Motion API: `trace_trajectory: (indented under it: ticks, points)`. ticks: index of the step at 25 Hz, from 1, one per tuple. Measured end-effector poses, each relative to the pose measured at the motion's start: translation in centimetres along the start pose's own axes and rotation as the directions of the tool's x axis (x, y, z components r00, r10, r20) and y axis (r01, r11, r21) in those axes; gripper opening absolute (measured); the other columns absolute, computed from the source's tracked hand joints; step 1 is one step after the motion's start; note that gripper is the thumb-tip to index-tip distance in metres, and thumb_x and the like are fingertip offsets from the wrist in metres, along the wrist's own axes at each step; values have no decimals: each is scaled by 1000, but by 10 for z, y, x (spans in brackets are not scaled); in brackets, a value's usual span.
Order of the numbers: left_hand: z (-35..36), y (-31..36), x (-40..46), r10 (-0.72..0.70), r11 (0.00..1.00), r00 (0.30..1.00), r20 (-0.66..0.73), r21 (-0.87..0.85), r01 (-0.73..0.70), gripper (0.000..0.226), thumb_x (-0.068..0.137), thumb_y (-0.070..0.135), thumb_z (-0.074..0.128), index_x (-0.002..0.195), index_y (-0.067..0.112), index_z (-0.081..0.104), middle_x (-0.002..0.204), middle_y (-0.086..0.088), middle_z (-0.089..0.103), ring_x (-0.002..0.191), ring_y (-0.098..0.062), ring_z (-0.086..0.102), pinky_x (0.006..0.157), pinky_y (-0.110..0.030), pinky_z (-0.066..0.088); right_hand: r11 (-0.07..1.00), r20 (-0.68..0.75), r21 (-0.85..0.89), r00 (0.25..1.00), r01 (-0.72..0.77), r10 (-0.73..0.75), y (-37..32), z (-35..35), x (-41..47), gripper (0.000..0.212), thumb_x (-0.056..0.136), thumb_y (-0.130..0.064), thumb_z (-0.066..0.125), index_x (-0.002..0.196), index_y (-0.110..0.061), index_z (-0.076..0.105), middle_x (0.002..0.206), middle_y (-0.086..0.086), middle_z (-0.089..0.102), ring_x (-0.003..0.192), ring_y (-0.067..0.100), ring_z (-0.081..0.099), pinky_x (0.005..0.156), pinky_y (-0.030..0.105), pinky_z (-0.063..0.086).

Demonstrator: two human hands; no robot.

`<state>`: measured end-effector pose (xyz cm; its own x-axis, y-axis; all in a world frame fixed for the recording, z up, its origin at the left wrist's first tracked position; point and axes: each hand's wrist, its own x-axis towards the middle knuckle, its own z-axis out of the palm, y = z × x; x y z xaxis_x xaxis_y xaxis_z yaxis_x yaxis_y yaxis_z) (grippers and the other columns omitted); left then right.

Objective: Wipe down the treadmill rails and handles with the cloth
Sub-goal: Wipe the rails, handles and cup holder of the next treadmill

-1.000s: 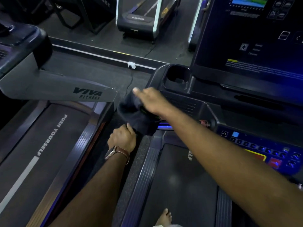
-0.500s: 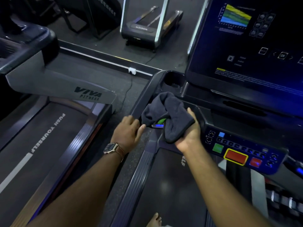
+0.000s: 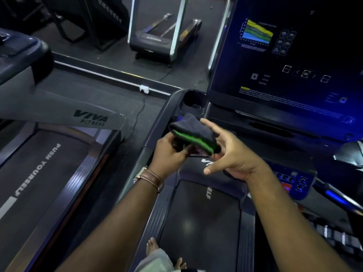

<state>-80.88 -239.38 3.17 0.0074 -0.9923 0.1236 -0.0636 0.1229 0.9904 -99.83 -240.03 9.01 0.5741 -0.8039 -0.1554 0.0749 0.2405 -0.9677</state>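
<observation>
Cloth now lifted, left fingers pinching, right fingers spread; "VIVA FITNESS" nearby.

Bare forearms, no sleeves. Back from the left hand fingers, a brown leather-strapped wristwatch wraps the wrist. Right hand wears nothing. Bare feet, pale trouser hem.

- A grey neighbouring treadmill arm lettered "VIVA FITNESS".
- A white wall plug with a black cable on the floor.
- A brown leather-strapped wristwatch.
- A round black cup holder.
</observation>
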Motion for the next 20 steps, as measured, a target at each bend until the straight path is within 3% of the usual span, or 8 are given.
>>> trace_trajectory:
  ticks: [3,6,8,10,12,15,18,20]
  points:
    - [-4,16,13,-126,986,992,19,-112,127,17,77,4,77,84,19,72,86,0,75,83,-13,69,77,-32,55,978,-212,-206,974,38,-82,-10,8,12,74,66,20,78,130,-11,59,112,9,71,91,24,71,71,34,60]
    - [-6,23,19,-347,837,937,43,-437,330,10,90,12,65,93,6,73,89,-13,74,81,-27,68,71,-34,59,983,-522,-181,846,13,-108,-7,21,29,14,83,-2,75,92,-11,68,61,-3,63,45,8,52,40,19,40]
    - [-13,24,25,-532,562,813,238,-618,549,45,99,39,50,112,-1,67,107,-23,71,93,-35,69,77,-41,58,999,-649,-33,760,0,-22,-4,21,38,5,90,-9,69,86,-10,66,55,-6,61,42,4,53,41,18,40]
    - [-21,24,29,-514,429,746,423,-626,651,71,96,60,36,126,1,62,126,-24,63,112,-35,64,93,-46,52,985,-687,168,721,36,91,0,17,43,7,90,-15,68,88,-9,69,68,2,70,58,14,65,58,26,52]
    - [-20,22,29,-425,437,756,498,-618,653,70,94,57,42,132,1,58,132,-24,59,117,-34,60,103,-49,45,984,-650,177,752,16,105,7,18,42,35,81,-17,78,113,-9,66,100,8,74,89,21,71,82,35,56]
    - [-15,23,32,-461,532,804,375,-608,589,47,86,20,64,123,-8,58,119,-28,62,98,-35,66,91,-49,55,990,-659,-76,751,-123,43,14,16,36,94,63,-13,92,143,-26,45,123,4,63,102,12,67,88,35,57]
    - [-15,15,37,-547,592,811,206,-590,549,20,86,7,66,105,0,64,97,-20,70,85,-33,70,70,-42,60,984,-650,-179,750,6,-123,2,6,27,64,81,2,75,133,-32,57,113,10,71,103,27,70,91,46,57]
    - [-19,5,41,-585,703,810,-18,-508,497,25,88,5,67,112,9,61,102,-16,70,91,-34,69,70,-42,60,951,-653,-304,717,46,-244,-14,-4,21,39,90,8,59,114,-20,72,109,2,74,105,21,68,99,44,53]
